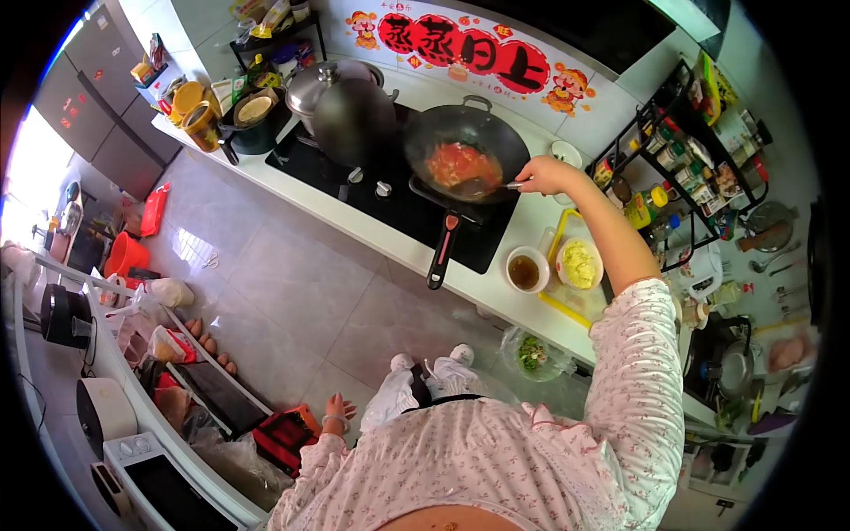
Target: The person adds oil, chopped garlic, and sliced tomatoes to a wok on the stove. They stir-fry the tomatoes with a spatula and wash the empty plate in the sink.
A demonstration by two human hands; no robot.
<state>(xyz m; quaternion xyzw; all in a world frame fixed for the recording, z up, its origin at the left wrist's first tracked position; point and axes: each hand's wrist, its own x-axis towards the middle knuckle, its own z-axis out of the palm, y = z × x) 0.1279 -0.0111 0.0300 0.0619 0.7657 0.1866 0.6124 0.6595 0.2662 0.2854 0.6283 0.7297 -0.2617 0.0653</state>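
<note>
My right hand [544,175] is closed around the handle of a spatula [512,186] at the wok's right rim. The spatula's head lies low in the dark wok [460,121], partly hidden among chopped red tomatoes [460,165]. The wok sits on the black gas stove [332,175], its long handle [444,248] pointing toward me. My left hand [336,412] hangs by my side, fingers apart, holding nothing. Right of the stove are a bowl of brown liquid [524,270] and a bowl of yellow scrambled-egg-like food [580,264], by a yellow-edged board [565,312].
A lidded steel pot [329,84] stands left of the wok; a dark blur covers part of it. A spice rack [677,168] is at right. Below the counter edge hangs a clear bag with green scraps [533,354]. A microwave [168,487] is at lower left.
</note>
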